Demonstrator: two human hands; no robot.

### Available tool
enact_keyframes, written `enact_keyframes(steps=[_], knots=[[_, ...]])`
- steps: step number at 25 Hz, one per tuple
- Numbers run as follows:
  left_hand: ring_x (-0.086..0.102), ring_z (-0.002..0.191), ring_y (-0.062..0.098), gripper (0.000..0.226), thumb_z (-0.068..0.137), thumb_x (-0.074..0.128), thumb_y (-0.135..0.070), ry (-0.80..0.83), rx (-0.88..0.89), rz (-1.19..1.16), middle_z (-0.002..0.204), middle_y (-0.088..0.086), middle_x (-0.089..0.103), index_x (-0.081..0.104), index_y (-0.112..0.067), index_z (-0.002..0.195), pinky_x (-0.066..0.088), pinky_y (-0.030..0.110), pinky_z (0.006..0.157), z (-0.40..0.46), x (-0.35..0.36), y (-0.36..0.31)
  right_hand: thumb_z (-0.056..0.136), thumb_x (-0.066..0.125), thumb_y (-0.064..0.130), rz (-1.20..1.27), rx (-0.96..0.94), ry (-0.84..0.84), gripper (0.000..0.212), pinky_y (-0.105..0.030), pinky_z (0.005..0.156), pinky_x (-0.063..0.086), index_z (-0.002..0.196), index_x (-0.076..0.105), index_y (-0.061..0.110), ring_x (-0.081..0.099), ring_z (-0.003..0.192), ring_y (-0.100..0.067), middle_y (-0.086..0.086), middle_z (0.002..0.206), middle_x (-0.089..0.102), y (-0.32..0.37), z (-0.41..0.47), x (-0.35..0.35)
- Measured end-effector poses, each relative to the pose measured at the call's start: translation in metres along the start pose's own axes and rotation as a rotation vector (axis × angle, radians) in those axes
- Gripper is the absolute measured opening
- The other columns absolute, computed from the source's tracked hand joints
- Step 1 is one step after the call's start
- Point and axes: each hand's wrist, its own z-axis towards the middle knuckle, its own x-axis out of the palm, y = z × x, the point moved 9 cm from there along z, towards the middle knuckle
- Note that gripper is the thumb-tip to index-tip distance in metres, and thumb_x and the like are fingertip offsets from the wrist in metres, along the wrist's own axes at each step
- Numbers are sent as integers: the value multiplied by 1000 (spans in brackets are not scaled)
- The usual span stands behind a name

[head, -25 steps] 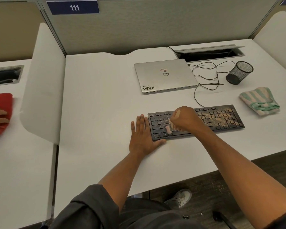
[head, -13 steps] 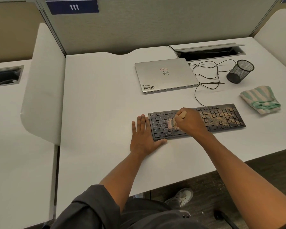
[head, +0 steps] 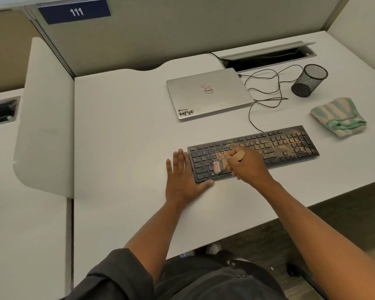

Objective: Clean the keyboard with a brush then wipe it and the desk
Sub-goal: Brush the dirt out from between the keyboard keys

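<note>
A black keyboard (head: 286, 146) lies on the white desk (head: 126, 131), its right half covered in tan dust. My right hand (head: 248, 165) grips a small wooden-handled brush (head: 220, 166), whose pale bristles touch the keys on the left half. My left hand (head: 182, 178) lies flat on the desk against the keyboard's left end, thumb along its front edge. A folded green-and-cream striped cloth (head: 339, 116) sits to the right of the keyboard.
A shut silver laptop (head: 208, 93) lies behind the keyboard, with loose black cables (head: 266, 89) beside it. A black mesh pen cup (head: 310, 83) stands at the back right. An open cable tray (head: 268, 56) runs along the back. A white divider (head: 43, 118) stands left.
The brush and my right hand moved up the left keys, then back down toward the front rows. My left hand stayed put. The view shifted slightly.
</note>
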Motion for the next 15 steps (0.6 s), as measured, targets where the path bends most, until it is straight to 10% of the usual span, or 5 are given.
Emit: enact_keyframes(steps=[15], knots=[[-22, 154, 22, 132, 74, 26, -99, 16, -34, 5, 169, 13, -15, -8, -5, 160, -11, 50, 125, 0, 0, -1, 95, 57, 15, 96, -12, 126, 15, -27, 46, 51, 85, 67, 14, 67, 51, -14, -6, 67, 74, 8, 33, -5]])
